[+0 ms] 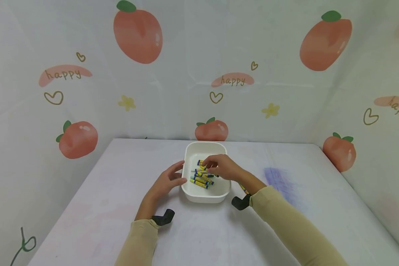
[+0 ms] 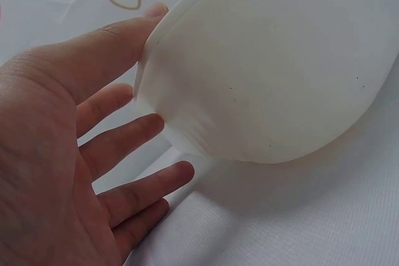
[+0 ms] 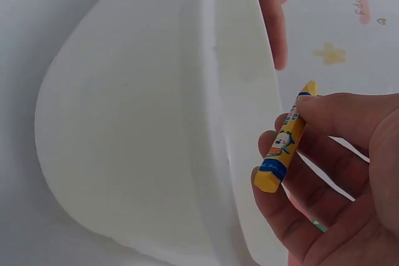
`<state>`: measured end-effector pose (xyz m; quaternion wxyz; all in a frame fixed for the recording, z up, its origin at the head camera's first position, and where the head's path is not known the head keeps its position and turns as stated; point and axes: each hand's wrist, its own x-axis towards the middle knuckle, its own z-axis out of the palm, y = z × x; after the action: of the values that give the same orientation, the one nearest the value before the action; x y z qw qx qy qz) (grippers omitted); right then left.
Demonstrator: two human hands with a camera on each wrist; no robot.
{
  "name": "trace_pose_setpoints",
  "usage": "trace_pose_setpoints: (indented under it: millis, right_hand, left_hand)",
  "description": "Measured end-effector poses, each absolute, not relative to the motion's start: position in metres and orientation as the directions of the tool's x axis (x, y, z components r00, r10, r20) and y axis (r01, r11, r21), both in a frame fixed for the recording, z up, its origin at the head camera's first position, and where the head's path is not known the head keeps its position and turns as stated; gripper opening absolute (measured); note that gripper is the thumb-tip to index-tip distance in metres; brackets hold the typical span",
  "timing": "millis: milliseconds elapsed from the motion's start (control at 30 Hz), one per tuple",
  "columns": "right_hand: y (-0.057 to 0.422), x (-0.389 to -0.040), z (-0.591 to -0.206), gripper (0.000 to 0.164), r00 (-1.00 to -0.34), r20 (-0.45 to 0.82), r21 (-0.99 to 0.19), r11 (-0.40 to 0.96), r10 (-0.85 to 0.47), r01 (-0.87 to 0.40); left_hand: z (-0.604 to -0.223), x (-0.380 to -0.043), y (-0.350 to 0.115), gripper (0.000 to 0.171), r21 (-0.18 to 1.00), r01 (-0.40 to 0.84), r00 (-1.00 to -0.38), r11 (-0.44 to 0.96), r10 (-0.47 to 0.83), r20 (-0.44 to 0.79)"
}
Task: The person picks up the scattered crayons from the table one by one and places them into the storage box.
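A white plastic tub (image 1: 196, 150) stands on the table, with several yellow crayons (image 1: 199, 183) banded in blue lying jumbled inside. My left hand (image 1: 169, 181) rests against the tub's left side. Its thumb lies at the rim and its fingers are spread loosely along the outer wall, as the left wrist view shows. Over the tub's right side reaches my right hand (image 1: 222, 166). In the right wrist view it pinches a yellow crayon (image 3: 285, 144) between thumb and fingers, above the rim; in the head view that crayon is hard to make out.
Another yellow crayon (image 1: 244, 189) lies right of the tub, partly covered by my right forearm. A smeared blue-purple stain (image 1: 280, 184) marks the white tablecloth (image 1: 199, 236) farther right. Behind the table hangs a fruit-printed curtain (image 1: 173, 111).
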<state>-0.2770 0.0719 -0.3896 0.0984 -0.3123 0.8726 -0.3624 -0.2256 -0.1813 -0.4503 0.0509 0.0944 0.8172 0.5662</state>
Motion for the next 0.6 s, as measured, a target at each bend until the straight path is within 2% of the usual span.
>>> trace_pose_setpoints:
  millis: [600]
  right_hand:
    - [0.0634,-0.2755,-0.3962,0.021,-0.738,0.043,-0.683,0.519,-0.673,-0.513]
  left_hand:
    - [-0.4515,-0.2257,-0.1817,0.068,0.937,0.101,-0.975,0.335,0.221,0.026]
